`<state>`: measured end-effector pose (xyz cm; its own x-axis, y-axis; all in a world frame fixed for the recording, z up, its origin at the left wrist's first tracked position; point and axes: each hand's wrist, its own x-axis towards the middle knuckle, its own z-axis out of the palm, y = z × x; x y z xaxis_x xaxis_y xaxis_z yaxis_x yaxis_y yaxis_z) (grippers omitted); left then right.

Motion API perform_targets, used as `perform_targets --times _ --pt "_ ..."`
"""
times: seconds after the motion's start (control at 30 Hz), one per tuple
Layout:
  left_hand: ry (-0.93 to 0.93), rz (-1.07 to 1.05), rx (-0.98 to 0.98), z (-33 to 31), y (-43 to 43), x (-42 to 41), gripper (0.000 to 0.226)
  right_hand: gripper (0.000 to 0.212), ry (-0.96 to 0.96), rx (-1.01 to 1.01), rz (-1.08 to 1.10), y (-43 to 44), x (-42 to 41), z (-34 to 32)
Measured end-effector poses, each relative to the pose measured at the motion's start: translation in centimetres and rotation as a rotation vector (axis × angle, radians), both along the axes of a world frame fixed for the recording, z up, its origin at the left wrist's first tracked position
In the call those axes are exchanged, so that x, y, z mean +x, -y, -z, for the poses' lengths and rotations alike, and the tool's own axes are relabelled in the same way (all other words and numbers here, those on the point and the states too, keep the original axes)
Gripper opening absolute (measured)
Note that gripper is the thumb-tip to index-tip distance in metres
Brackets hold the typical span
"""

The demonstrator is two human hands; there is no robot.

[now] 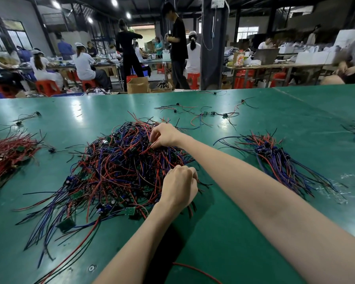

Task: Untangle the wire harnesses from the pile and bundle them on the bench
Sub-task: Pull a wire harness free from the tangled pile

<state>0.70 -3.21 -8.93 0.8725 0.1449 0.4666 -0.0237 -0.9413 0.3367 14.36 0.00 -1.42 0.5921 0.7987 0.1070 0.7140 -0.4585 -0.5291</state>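
A big tangled pile of red, blue and black wire harnesses with small green circuit boards lies in the middle of the green bench. My left hand sits at the pile's right edge, fingers curled round a clutch of wires. My right hand reaches across to the far top of the pile and pinches wires there. A sorted bundle of harnesses lies to the right with its wires fanned toward me.
A heap of red-wired harnesses lies at the left edge. Loose harnesses are scattered at the back of the bench. A clear plastic scrap lies by the sorted bundle. People work at tables beyond the bench.
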Motion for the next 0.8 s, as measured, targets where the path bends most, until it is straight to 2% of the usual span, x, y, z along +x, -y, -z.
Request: perform_targets --times 0.1,0.2,0.3,0.4,0.47,0.6,0.73,0.8 --pt "-0.011 -0.006 -0.012 0.0 -0.1 0.1 0.023 0.013 0.108 0.158 0.102 0.4 -0.6 -0.2" --pt "-0.015 0.016 -0.005 0.0 -0.2 0.1 0.023 0.017 0.098 0.514 0.184 1.5 -0.9 -1.8" --pt "0.005 0.030 -0.011 0.1 -0.3 0.1 0.024 0.019 -0.092 0.839 0.267 3.3 -0.9 -3.9" --pt "0.036 0.017 -0.098 0.0 -0.5 0.4 0.022 0.016 -0.375 1.018 0.240 6.5 -0.8 -4.3" --pt "0.073 -0.021 -0.243 -0.1 -0.5 0.7 0.019 0.015 -0.504 1.046 0.185 9.3 -1.3 -3.1" --pt "0.150 -0.017 -0.652 -0.6 -0.5 1.2 0.018 0.020 -0.606 0.998 0.159 14.2 -3.0 0.8" --pt "0.082 0.103 -1.134 -0.8 0.1 1.6 0.022 0.025 -0.537 0.881 0.219 17.2 -5.0 4.3" --pt "0.077 0.172 -1.290 -0.8 0.7 1.4 0.015 0.025 -0.446 0.840 0.214 17.6 -5.9 5.3"
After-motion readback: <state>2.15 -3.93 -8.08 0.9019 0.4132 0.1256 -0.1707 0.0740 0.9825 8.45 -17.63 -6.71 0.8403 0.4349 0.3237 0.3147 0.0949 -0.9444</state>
